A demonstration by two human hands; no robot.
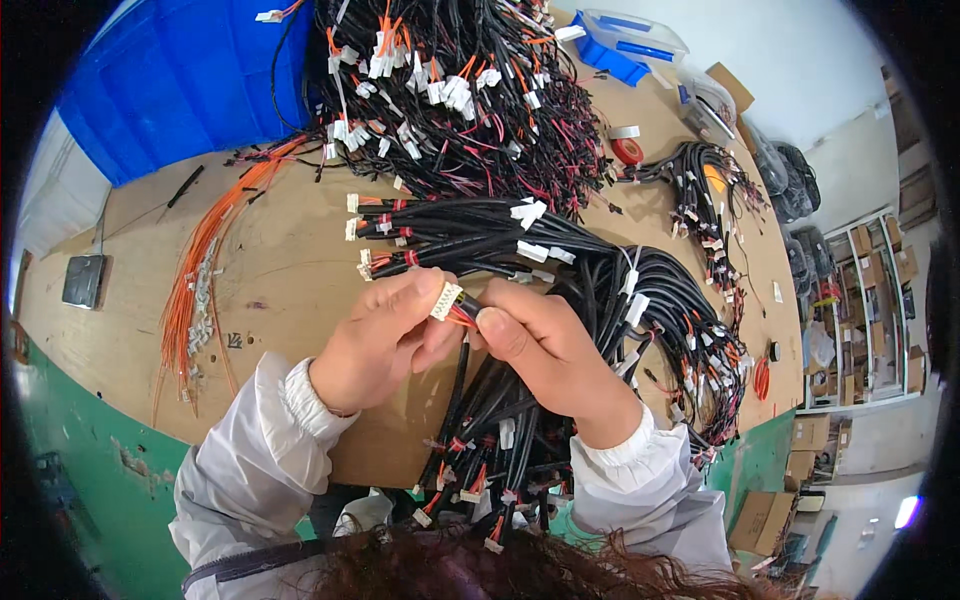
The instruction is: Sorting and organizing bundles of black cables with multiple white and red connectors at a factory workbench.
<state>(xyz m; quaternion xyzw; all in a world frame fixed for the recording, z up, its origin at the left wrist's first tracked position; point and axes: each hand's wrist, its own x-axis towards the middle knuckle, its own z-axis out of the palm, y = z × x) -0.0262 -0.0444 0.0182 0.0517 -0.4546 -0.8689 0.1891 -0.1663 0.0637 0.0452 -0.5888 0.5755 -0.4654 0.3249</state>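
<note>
Above the near part of the table, my left hand is closed, thumb and fingers pinching a white multi-pin connector. Coloured wires run from the connector into a black cable. My right hand grips that cable just behind the connector, thumb on top. The cable's far end is lost among the others. Right behind my hands lies a bundle of black cables, with white connectors at its left end and white tags along it. More black cables hang over the table's near edge between my forearms.
A large pile of wire harnesses fills the back, beside a blue bin. Orange wires lie at left, near a small dark box. Red tape, another harness bundle and a clear-lidded blue case are at right.
</note>
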